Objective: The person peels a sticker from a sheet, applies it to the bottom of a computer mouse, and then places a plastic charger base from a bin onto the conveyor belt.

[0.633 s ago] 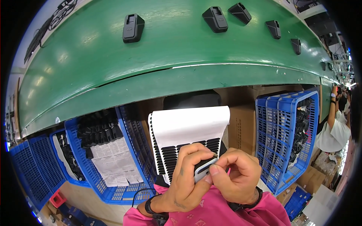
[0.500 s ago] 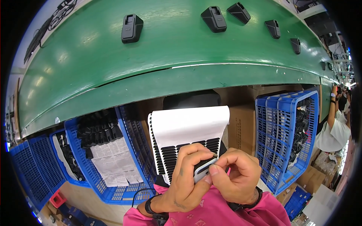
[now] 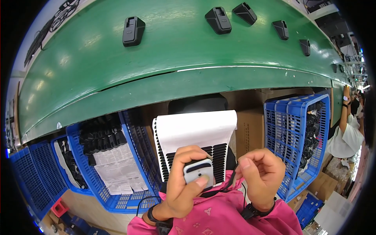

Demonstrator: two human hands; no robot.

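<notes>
My left hand (image 3: 187, 184) is closed round a small silver-grey device (image 3: 198, 176) with a black rounded strip across its top end; my thumb presses on its face. Just to the right, apart from the device, my right hand (image 3: 261, 176) is raised with thumb and forefinger pinched together. A thin dark sliver (image 3: 234, 178) shows at those fingertips; its kind is not clear. Under my hands lies a white sheet of black strip stickers (image 3: 219, 154), its blank upper part (image 3: 196, 127) curled over at the right.
Beyond is a green work surface (image 3: 172, 51) carrying several black dock-like housings (image 3: 133, 31). A blue crate (image 3: 113, 201) with black parts and printed paper stands left, another blue crate (image 3: 288, 145) right, beside a cardboard box (image 3: 250, 133). Far right, a person's arm (image 3: 344, 113) reaches up.
My hands have moved apart: the right one drew away to the right, and the left one tilted the device face-up. The black housings on the green surface shifted slightly left.
</notes>
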